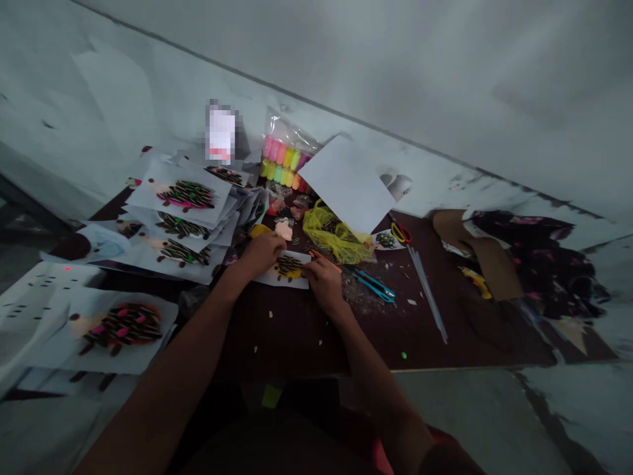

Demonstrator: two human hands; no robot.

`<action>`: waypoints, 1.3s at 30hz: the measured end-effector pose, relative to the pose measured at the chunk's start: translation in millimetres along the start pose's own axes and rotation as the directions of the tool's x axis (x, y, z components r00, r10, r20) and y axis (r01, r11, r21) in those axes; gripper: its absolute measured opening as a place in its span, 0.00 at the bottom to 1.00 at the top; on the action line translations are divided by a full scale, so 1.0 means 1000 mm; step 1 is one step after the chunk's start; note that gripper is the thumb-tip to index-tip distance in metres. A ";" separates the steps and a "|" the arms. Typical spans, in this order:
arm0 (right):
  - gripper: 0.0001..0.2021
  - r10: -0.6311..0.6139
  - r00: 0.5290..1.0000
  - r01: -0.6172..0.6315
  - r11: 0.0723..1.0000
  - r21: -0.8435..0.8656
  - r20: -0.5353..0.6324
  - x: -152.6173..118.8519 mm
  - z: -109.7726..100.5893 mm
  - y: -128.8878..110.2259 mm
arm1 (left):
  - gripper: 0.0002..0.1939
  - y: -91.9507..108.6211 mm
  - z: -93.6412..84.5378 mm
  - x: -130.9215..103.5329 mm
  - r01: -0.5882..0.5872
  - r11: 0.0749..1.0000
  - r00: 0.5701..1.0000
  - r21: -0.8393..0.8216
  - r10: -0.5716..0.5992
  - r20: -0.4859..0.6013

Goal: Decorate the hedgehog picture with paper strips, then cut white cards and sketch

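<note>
A small white card (299, 283) lies on the dark table in front of me. It carries a hedgehog figure (287, 266) with dark sticks as spines on a yellow body. My left hand (266, 254) rests at the card's left side with fingers bent together; their tips are too small to read. My right hand (324, 282) is at the card's right edge, its fingers pinched near the hedgehog; what they hold is hidden. An orange stick-like thing (332, 264) shows just behind the right hand. Beyond the left fingertips sits a lump of pale peach clay (283, 229).
Paper sheets with hedgehogs (185, 196) are stacked left. A yellow plastic bag (341, 241), a pack of coloured clay (284, 158) and a large white sheet (349, 185) lie behind. Rightward are a blue cutter (374, 285), scissors (401, 232), clear sticks (428, 295) and cloth (548, 264).
</note>
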State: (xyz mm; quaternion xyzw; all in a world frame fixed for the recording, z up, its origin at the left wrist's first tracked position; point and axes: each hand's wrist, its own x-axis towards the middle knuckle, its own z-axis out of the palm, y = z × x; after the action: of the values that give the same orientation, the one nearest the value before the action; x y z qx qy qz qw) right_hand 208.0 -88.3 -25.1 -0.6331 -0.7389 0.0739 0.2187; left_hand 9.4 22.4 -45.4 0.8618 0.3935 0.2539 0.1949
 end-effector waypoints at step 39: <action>0.10 0.004 0.983 0.044 0.965 -0.257 0.183 0.071 -0.017 -0.002 | 0.14 0.000 0.001 0.001 0.020 1.000 1.000 0.004 -0.020 0.011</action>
State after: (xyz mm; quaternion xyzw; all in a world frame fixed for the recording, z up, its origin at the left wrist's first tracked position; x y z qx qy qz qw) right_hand 206.0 -22.4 7.0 -0.6395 -0.7653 0.0316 0.0663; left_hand 10.5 22.7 -45.5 0.8595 0.4016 0.2464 0.1980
